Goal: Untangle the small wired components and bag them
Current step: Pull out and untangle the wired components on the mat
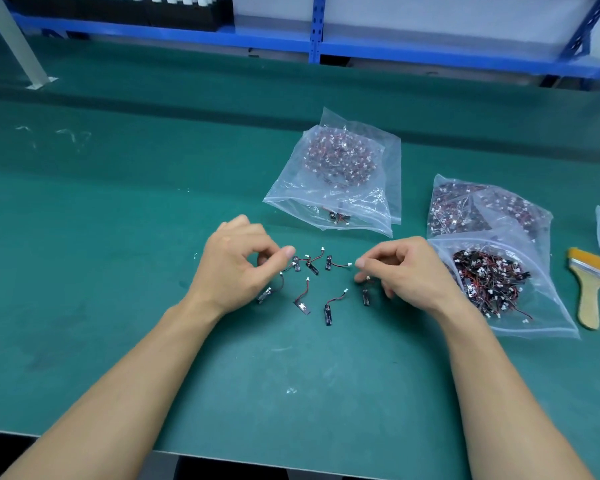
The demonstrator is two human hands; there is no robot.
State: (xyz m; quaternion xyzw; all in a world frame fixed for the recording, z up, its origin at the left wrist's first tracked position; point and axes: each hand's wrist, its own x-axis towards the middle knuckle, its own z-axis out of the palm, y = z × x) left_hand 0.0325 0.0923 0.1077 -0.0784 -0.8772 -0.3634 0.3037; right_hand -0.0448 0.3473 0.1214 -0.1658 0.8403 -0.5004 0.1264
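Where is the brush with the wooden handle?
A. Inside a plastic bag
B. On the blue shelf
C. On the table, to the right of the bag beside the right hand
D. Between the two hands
C: the brush lies flat on the green table, just right of the plastic bag that sits beside the right hand.

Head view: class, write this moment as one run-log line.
stage: untangling | left hand: pinches wire | right hand: pinches component | loose components: on mat between hands | bags: beyond and right

Green table (118,237), loose components (327,315), bags (333,174), brush (587,296)
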